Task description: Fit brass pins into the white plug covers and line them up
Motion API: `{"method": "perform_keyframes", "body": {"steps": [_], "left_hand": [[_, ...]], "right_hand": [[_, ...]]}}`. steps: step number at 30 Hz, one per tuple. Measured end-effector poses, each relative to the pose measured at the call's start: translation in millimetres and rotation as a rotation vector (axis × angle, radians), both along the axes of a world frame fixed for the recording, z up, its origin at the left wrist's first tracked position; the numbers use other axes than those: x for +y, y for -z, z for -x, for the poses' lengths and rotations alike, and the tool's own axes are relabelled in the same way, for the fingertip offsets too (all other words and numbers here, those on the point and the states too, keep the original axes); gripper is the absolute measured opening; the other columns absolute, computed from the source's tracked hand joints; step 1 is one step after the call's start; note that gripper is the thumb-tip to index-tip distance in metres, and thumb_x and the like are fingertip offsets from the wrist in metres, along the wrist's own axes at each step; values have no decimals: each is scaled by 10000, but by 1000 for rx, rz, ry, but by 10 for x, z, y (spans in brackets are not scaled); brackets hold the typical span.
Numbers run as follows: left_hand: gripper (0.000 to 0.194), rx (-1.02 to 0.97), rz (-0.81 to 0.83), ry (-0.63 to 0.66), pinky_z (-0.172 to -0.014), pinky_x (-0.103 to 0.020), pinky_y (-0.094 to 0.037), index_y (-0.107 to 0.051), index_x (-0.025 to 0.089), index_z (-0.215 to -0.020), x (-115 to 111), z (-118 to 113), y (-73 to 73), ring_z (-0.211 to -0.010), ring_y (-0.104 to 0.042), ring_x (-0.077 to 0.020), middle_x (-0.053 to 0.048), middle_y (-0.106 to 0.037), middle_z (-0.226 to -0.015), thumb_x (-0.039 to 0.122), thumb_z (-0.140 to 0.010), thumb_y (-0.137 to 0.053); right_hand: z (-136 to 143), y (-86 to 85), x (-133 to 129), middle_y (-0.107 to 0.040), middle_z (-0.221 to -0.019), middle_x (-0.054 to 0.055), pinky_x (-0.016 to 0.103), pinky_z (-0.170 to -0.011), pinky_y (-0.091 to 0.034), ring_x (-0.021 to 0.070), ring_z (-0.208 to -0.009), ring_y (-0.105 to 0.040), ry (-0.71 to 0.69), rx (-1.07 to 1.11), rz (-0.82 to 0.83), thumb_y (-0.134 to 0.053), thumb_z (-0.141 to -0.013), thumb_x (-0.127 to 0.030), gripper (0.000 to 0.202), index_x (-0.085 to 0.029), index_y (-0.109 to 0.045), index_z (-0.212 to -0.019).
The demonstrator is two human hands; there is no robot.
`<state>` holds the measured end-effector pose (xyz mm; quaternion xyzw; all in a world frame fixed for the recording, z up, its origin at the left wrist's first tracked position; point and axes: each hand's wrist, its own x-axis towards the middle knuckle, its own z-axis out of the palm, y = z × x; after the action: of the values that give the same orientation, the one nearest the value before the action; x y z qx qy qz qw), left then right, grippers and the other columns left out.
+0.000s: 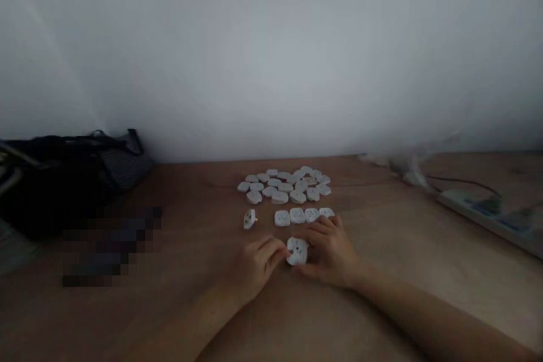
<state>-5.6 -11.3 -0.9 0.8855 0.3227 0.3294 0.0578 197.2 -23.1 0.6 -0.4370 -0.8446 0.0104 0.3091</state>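
A white, rounded-square piece (297, 251) with small holes is held between my two hands above the brown table. My left hand (258, 263) is closed, thumb and fingers pinched at the piece's left edge; anything smaller in that pinch is too small to make out. Fingers and thumb of my right hand (328, 251) grip the same piece from the right. Just behind it stands a short row of similar white pieces (297, 215), its right end close to my right fingertips. One more white piece (249, 219) lies tilted on its side, left of the row.
Several white pieces (280, 197) form a loose cluster farther back on the table (199, 203). A black bag (55, 181) and a blurred dark object (114, 246) are at the left. At the right are a power strip (487, 218), a cable and clear plastic (413, 167).
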Motion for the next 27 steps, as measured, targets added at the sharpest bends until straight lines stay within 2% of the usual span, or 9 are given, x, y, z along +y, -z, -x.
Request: {"method": "perform_keyframes", "body": {"steps": [9, 12, 15, 18, 22, 25, 27], "left_hand": [[246, -15, -56, -30, -598, -228, -443, -578, 175, -749, -21, -53, 44, -621, -576, -128, -11, -602, -684, 276, -923, -437], [192, -66, 6, -45, -592, -225, -451, -563, 177, -742, -33, -75, 41, -620, -565, -124, 0, -584, -679, 284, -889, -502], [145, -147, 120, -122, -561, -214, -455, -556, 181, -799, -19, -88, 25, -632, -562, -127, 1, -582, -714, 317, -812, -607], [147, -175, 177, -173, -558, -219, -444, -553, 176, -858, 36, -43, -26, -636, -556, -133, 0, -578, -717, 313, -817, -586], [158, -41, 220, -83, -615, -230, -426, -585, 168, -773, 131, 143, -134, -670, -549, -133, -6, -582, -721, 238, -872, -484], [77, 93, 314, -36, -613, -229, -419, -629, 168, -789, 174, 304, -179, -669, -550, -134, -4, -591, -746, 233, -806, -592], [97, 135, 379, -38, -593, -224, -417, -644, 169, -826, 187, 371, -182, -665, -552, -137, -3, -591, -764, 242, -763, -647]], "right_hand": [[20, 10, -2, -679, -896, 20, 362, -765, -288, 220, -836, -536, -2, 56, 14, -717, -594, -509, 459, -236, -653, -958], [35, 3, -11, -683, -909, 24, 361, -761, -287, 220, -838, -539, -10, 66, 16, -721, -599, -499, 446, -235, -658, -953], [41, -5, -19, -683, -948, 38, 361, -757, -291, 224, -850, -538, -35, 63, 12, -696, -631, -525, 459, -244, -649, -991], [18, -1, -8, -672, -1009, 41, 368, -779, -293, 231, -884, -536, -66, 42, 6, -679, -650, -550, 485, -258, -633, -1035], [-52, 21, 32, -665, -1040, 41, 373, -792, -299, 233, -900, -538, -100, 37, 16, -671, -672, -555, 496, -250, -620, -1059], [-94, 33, 54, -664, -1040, 55, 374, -787, -311, 238, -909, -538, -111, 54, 24, -656, -699, -543, 494, -233, -607, -1081], [-104, 34, 57, -663, -1043, 48, 378, -794, -314, 237, -913, -538, -113, 51, 30, -659, -705, -524, 478, -239, -604, -1084]]}}
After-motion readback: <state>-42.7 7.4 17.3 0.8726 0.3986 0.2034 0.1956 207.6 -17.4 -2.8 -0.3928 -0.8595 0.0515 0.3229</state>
